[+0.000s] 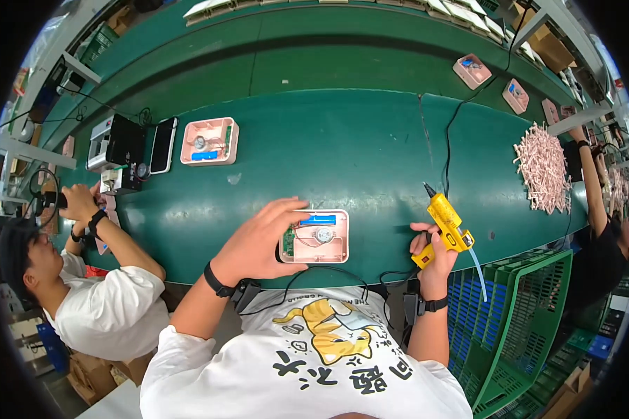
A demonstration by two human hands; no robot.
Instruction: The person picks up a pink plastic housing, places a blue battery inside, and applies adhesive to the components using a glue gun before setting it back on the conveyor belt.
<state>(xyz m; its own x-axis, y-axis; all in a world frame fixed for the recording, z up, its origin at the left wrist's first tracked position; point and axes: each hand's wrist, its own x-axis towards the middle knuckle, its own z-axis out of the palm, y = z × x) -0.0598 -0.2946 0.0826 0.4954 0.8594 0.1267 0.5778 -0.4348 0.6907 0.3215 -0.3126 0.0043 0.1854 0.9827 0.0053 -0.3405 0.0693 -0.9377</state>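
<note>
My left hand (257, 241) grips a pink plastic housing (337, 253) by its left side, thumb along the near edge and fingers over the far one. The open housing lies on the green bench in front of me. Inside it are a blue cylindrical battery (319, 219), a round silver part (323, 234) with thin wires, and a green circuit board (287, 243), partly covered by my fingers. To the right, my right hand (435, 260) is wrapped round the handle of a yellow glue gun (446, 213). Its dark nozzle points up and away from the housing; a pale glue stick (479, 276) trails from its back.
Another pink housing (210, 142) sits far left, beside a phone (163, 145) and a black device (122, 142). A heap of pink pieces (542, 167) lies right. The glue gun's cable (448, 140) crosses the bench. Green crates (517, 321) stand lower right. Co-workers sit on both sides.
</note>
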